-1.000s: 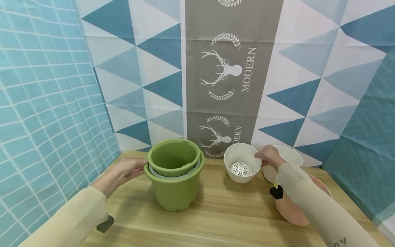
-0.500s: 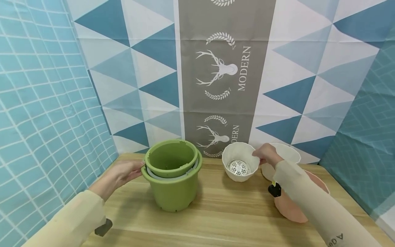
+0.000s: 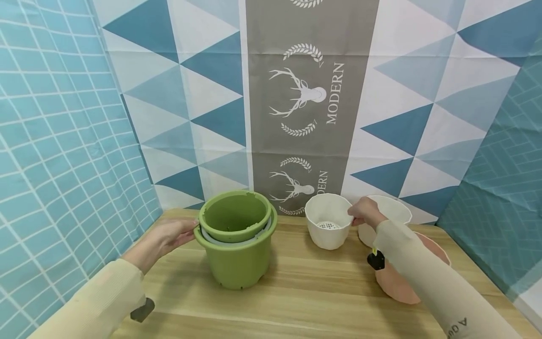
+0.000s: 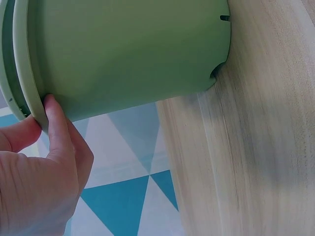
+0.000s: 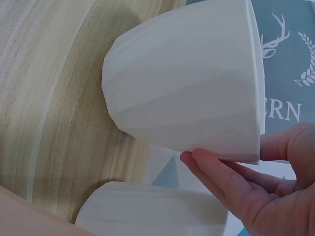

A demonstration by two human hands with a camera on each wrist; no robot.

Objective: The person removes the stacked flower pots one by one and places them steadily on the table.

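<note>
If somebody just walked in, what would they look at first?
Probably the big sideways white deer head on the grey strip at the back. Next might come the green pot at left, its rim pinched by the left hand, with a smaller green pot inside. Then maybe the white pot further right, held by the right hand.

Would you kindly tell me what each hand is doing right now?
Left hand: holding the outer round green plastic pot.
Right hand: holding the faceted white plastic pot with perforated base.
</note>
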